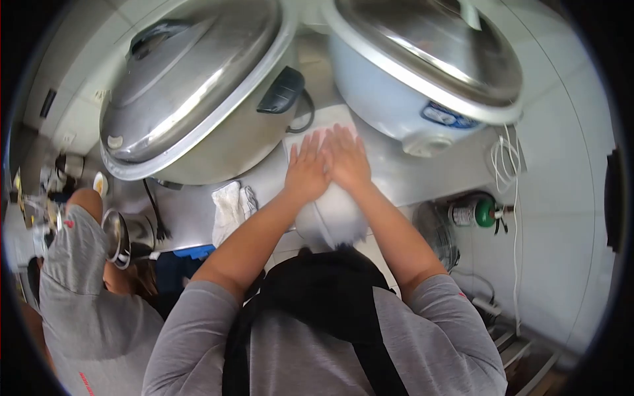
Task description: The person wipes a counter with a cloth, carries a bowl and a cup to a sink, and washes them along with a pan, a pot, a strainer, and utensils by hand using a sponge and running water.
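Observation:
Two pale sheets or a folded cloth, a flat white piece [338, 117], lie on the steel counter between two big cookers. My left hand [307, 173] rests on it, palm down with fingers stretched forward. Right beside it, my right hand [348, 162] lies flat too, fingers extended and the two hands touching at the thumbs. Below my wrists, a whitish, blurred piece [330, 218] hangs at the counter's front edge in front of my black apron [317, 284]. Neither hand grips anything.
A large lidded cooker [218, 99] stands at left, a white-blue rice cooker [403, 86] at right. A crumpled white cloth [228, 208] lies on the counter. A person in a grey shirt [86, 290] is at left near a metal pot [122, 234]. A green cylinder [484, 212] and white cord [516, 251] are at right.

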Motion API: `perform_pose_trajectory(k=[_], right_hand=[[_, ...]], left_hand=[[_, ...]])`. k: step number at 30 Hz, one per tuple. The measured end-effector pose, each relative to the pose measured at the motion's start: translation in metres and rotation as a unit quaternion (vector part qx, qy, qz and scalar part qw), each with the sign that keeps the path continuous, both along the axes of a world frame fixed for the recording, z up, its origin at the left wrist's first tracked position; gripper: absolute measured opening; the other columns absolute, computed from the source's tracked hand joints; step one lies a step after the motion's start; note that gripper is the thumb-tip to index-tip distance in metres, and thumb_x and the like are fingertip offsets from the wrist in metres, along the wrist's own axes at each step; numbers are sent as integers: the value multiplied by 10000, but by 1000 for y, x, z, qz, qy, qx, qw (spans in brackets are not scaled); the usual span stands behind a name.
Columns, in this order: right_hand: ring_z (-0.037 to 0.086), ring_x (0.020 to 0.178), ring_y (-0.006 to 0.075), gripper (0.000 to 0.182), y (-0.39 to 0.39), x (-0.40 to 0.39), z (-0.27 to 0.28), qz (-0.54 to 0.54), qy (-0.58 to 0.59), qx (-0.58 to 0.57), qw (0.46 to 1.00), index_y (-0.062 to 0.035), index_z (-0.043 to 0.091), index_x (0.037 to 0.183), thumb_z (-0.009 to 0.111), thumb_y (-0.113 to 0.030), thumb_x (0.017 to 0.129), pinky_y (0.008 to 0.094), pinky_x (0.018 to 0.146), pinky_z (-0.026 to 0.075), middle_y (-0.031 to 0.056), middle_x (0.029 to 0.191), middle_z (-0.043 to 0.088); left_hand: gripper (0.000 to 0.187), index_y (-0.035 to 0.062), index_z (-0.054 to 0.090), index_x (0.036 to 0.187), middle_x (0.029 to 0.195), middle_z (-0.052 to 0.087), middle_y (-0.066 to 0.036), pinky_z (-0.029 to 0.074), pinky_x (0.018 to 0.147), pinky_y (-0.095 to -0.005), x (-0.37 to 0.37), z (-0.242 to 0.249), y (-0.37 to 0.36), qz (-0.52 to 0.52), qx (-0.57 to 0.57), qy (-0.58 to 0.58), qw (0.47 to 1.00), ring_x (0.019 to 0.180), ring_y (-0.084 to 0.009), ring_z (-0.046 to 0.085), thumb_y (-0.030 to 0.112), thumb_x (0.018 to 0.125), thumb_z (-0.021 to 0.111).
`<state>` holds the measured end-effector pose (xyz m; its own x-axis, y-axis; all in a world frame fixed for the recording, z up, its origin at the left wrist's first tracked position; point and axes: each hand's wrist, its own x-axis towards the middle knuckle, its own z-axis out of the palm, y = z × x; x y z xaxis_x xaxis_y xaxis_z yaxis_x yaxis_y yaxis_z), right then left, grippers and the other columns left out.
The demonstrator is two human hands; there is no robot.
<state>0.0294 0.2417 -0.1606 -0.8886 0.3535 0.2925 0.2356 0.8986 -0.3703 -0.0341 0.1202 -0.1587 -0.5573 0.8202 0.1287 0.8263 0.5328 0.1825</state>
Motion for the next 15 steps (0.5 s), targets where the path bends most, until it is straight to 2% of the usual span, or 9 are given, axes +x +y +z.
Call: perform_pose_trajectory(k=[2, 4, 6, 7, 9, 11, 12, 13, 15], right_hand=[[295, 1361, 286, 495, 25, -23, -7, 40, -23, 23, 999, -75, 414, 1369, 395, -335, 949, 468, 1097, 218, 132, 1447, 362], [287, 1369, 255, 533, 41, -48, -8, 23, -39, 22, 999, -93, 406, 1378, 396, -401, 943, 452, 1103, 225, 113, 1471, 328], [293, 1365, 265, 536, 49, -68, -6, 42, -47, 28, 998, -90, 412, 1375, 399, -405, 941, 458, 1095, 241, 118, 1468, 331], [299, 1362, 275, 538, 49, -73, -7, 34, -53, 33, 997, -88, 417, 1371, 402, -408, 939, 463, 1087, 257, 122, 1466, 335], [299, 1358, 304, 523, 48, -74, -5, 70, -32, 39, 996, -72, 422, 1364, 437, -366, 933, 495, 1082, 252, 135, 1456, 346], [297, 1357, 314, 530, 40, -57, 8, 132, -12, 46, 990, -66, 420, 1364, 500, -319, 905, 509, 1086, 237, 136, 1452, 351], [297, 1357, 317, 544, 32, -41, 16, 167, 0, 49, 985, -63, 420, 1364, 535, -297, 886, 514, 1088, 227, 134, 1452, 351], [298, 1356, 321, 573, 21, -23, 23, 193, -28, 54, 979, -75, 419, 1367, 564, -304, 863, 530, 1089, 209, 130, 1456, 346], [292, 1358, 329, 627, -1, 18, 36, 250, -91, 48, 963, -109, 411, 1379, 606, -332, 826, 566, 1087, 173, 122, 1462, 336]], left_hand=[[695, 113, 195, 1469, 1524, 160, -155, 176, 1105, -536, -20, 3, 21, 15, 11, -38, 999, 1386, -347, 208, 351, 872, 460], [693, 127, 201, 1469, 1525, 159, -154, 174, 1112, -520, -42, 4, 34, 47, -4, -47, 998, 1389, -326, 209, 368, 871, 455], [688, 73, 230, 1451, 1498, 220, -187, 217, 1110, -487, -54, 6, 36, -1, 45, 0, 999, 1363, -339, 261, 293, 855, 496], [688, 73, 230, 1451, 1498, 220, -187, 217, 1110, -487, -50, 10, 34, 24, 40, -5, 999, 1363, -339, 261, 293, 855, 496], [665, -1, 274, 1412, 1442, 310, -230, 256, 1105, -440, -46, 20, 27, 35, 98, -143, 984, 1331, -370, 308, 160, 818, 525], [638, -60, 309, 1369, 1384, 377, -260, 307, 1083, -421, -21, -10, -3, 27, 135, -163, 977, 1283, -405, 363, 49, 776, 518], [634, -38, 321, 1370, 1385, 383, -248, 342, 1064, -410, -3, 17, -30, 1, 150, -213, 965, 1259, -394, 403, 16, 763, 497], [593, 6, 425, 1321, 1351, 437, -215, 376, 1040, -403, 13, 34, -58, 12, 158, -185, 970, 1235, -368, 448, -3, 738, 529], [520, 21, 516, 1247, 1306, 494, -173, 376, 1035, -405, 28, 47, -118, 87, 153, -115, 978, 1228, -337, 457, 31, 730, 563]])
